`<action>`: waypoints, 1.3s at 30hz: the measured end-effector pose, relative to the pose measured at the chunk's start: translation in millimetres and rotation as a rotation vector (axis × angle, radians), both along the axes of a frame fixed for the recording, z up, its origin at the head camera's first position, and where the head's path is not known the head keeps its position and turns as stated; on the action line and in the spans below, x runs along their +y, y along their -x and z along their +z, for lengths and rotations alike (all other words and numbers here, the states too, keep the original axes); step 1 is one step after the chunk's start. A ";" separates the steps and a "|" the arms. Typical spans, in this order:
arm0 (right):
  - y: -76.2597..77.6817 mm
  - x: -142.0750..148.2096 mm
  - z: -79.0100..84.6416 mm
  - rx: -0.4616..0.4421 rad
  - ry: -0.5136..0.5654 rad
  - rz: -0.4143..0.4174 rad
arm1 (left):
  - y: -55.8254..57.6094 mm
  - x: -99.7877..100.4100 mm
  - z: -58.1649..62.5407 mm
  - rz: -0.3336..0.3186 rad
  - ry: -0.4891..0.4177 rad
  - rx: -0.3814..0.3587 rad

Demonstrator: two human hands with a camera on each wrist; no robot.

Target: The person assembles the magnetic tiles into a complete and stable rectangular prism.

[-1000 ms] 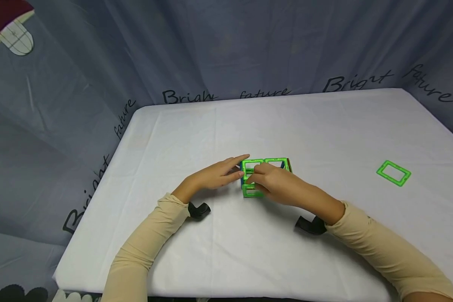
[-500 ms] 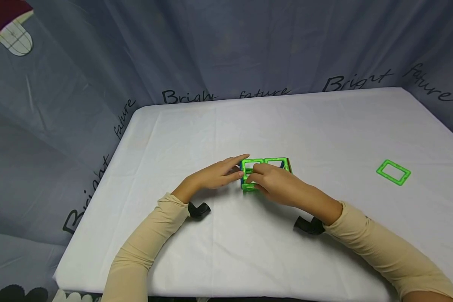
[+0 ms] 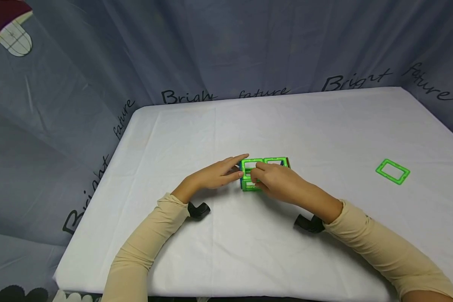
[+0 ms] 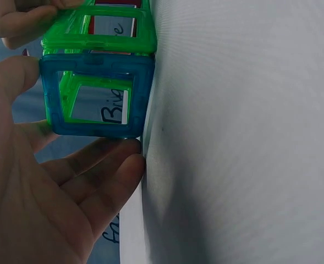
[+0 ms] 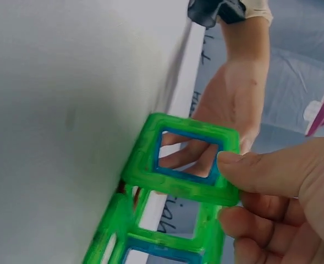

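Observation:
A small box of magnetic tiles (image 3: 252, 160) lies on the table, mostly green, with a blue tile (image 4: 140, 99) at its left end and some red at the far end. My left hand (image 3: 213, 174) holds that left end, thumb at the near upper corner and fingers spread along the far side. At the near side, my right hand (image 3: 279, 182) pinches a green square tile (image 5: 175, 186) between thumb and fingers. This tile sits against the box's side; whether its edges all touch cannot be told. The right hand hides part of the box in the head view.
A loose green rectangular tile (image 3: 389, 177) lies flat at the right of the white-covered table (image 3: 219, 251). Dark wrist mounts (image 3: 310, 225) hang beneath both wrists. Grey cloth with handwriting (image 3: 226, 50) rises behind the table.
The lower edge of the green square tile has drawn in and up against the box's near side. My right hand has shifted very slightly; my left hand stays put.

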State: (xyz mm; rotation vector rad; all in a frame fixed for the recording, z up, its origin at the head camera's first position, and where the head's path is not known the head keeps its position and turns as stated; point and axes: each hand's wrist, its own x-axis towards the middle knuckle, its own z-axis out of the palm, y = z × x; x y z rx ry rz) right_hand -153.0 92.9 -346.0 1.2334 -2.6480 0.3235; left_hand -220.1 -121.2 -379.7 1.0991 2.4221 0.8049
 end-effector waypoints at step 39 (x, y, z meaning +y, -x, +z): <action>49.4 212.6 30.4 -0.497 -0.246 -0.742 | -2.9 3.6 0.5 0.009 -0.022 -0.034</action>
